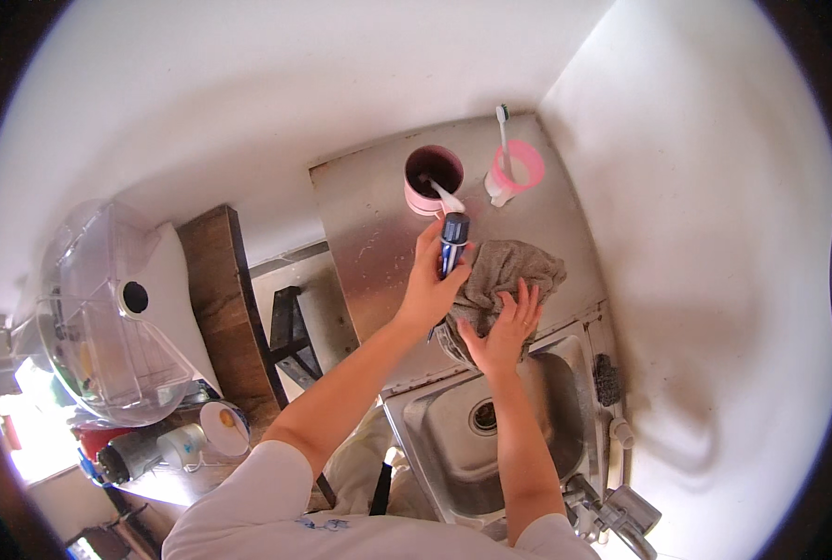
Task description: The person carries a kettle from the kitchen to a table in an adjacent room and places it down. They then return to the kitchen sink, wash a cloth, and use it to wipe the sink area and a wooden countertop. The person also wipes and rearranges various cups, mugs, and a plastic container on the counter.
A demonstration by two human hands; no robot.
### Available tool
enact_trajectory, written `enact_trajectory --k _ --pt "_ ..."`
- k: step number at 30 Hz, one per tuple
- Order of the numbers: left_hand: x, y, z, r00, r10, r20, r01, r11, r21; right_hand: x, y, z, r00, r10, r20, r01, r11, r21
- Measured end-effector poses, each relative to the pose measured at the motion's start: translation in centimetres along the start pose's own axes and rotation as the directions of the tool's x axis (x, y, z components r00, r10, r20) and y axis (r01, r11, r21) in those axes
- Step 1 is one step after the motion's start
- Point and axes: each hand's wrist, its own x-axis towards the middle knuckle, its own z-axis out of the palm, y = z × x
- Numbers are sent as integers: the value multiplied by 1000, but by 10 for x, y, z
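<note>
My left hand is closed around a small dark blue container with a black cap, held upright over the metal counter. Whether it is a tube or a bottle I cannot tell. My right hand rests with spread fingers on a crumpled grey-brown cloth beside the sink. Just beyond the container stands a pink mug with a dark inside, and a white handle leans out of it. To its right, a toothbrush stands in a translucent pink cup.
Nearest my body is a steel sink with a faucet at its right. A dark scrubber lies on the sink's right edge. On the left are a brown wooden board and a clear plastic dome. White walls enclose the counter.
</note>
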Motion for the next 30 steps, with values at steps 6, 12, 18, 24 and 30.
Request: enact_trajectory --k 6,12,18,24,30 --pt "26 -18 4 997 -78 28 79 995 -55 5 -6 2 996 39 85 -39 999 -1" --pt "16 -9 -20 988 -153 24 155 978 -140 11 -23 13 965 -145 218 147 989 8" --pt "22 8 -47 987 -152 52 151 988 16 44 -44 29 933 -247 261 246 969 36" --pt "10 40 -98 991 -99 -95 97 995 -29 114 -49 74 897 -351 270 343 936 77" --pt "-2 77 -141 973 -19 -230 19 1000 -2 176 -114 136 886 -409 217 393 912 115"
